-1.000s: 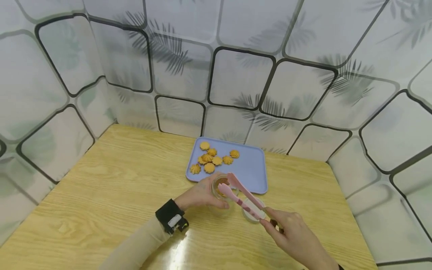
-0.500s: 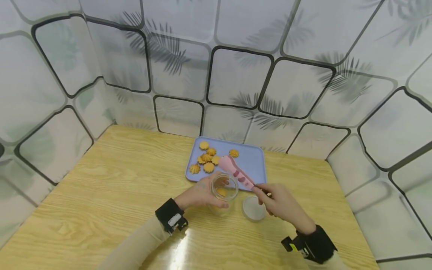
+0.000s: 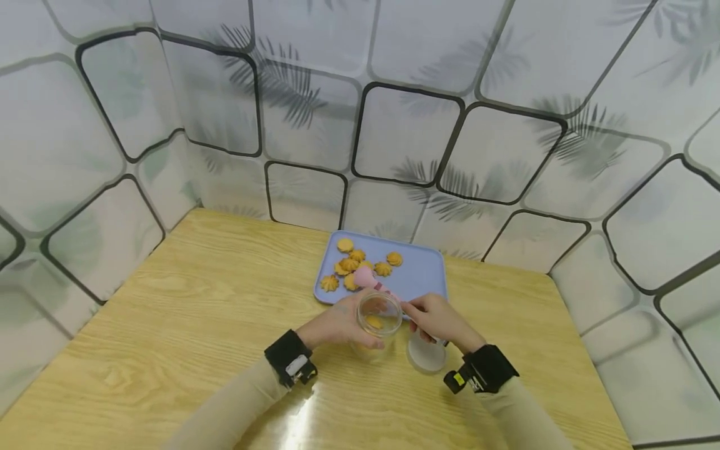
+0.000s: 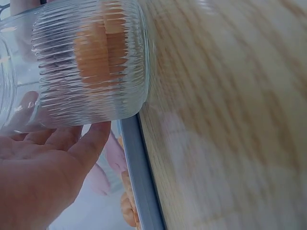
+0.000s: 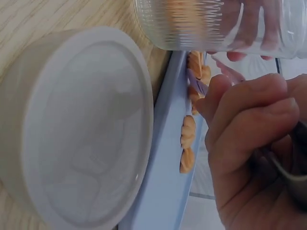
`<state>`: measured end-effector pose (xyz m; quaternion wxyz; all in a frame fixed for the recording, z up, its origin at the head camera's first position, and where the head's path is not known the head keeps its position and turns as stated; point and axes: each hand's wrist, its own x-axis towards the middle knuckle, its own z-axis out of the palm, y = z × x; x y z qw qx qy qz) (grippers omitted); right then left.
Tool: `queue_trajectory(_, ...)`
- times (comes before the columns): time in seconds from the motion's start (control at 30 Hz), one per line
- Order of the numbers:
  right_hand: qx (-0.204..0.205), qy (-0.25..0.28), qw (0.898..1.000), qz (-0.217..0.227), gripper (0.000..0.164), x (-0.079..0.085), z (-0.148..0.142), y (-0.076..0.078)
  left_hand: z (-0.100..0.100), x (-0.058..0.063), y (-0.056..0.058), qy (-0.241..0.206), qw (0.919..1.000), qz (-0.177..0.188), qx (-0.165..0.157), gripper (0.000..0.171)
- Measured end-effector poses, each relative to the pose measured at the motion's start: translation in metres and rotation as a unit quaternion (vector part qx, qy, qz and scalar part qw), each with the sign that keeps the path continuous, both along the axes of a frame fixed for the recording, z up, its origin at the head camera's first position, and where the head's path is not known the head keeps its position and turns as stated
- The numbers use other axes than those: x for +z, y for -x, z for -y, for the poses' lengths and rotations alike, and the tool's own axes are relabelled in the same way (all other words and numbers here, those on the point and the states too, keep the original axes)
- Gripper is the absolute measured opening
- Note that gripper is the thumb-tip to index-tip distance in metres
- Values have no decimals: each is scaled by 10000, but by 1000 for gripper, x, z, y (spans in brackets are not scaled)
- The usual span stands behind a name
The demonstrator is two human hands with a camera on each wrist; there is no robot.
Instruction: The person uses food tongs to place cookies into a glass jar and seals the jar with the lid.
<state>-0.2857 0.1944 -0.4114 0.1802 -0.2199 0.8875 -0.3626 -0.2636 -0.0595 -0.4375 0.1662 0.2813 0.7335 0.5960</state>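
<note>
My left hand [image 3: 341,320] grips a clear ribbed glass jar [image 4: 62,67] around its side; the jar stands uncapped on the table. Inside it, near the bottom, lie orange-brown cookies [image 4: 103,50]. With its fingers curled, my right hand [image 3: 437,317] holds pink tongs [image 3: 365,277] by the handle end, to the right of the jar. The tongs reach past the jar over the blue tray [image 3: 422,275], their tips at the near cookies [image 3: 350,265]. Whether a cookie sits between the tips is hidden.
A round whitish lid [image 3: 426,354] lies on the wooden table [image 3: 225,300] beside the jar, below my right hand. Several cookies cluster on the tray's left half. A patterned curtain [image 3: 405,134] stands behind the table and along its sides.
The tongs have moved from above the jar's mouth to the tray, and their arms have closed together. My right hand has shifted forward and left. The left hand still holds the jar.
</note>
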Motion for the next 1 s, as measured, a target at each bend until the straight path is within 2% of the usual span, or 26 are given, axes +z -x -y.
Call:
queue_trajectory(0.17,60,147,9997,-194,34,-6,7,2,0,-1,0,53,9999,-102,35,83)
queue_trajectory(0.3,-32,145,9991,-404,31,-16,9,2,-1,-3,-1,73,9999,-95,59,82)
queue_trajectory(0.5,-326,468,9980,-266,30,-24,3,-2,-1,-6,-2,-15,10000,65,56,82)
queue_trajectory(0.7,-585,607,9959,-323,33,-20,-10,-8,-3,-8,-1,-63,10000,5,-10,78)
queue_trajectory(0.83,-754,755,9935,-387,37,-12,-19,-16,-2,-6,0,-6,10000,-31,-15,78)
queue_trajectory(1.0,-785,1017,9907,-458,32,3,-31,-30,1,-2,1,104,9999,-44,-24,79)
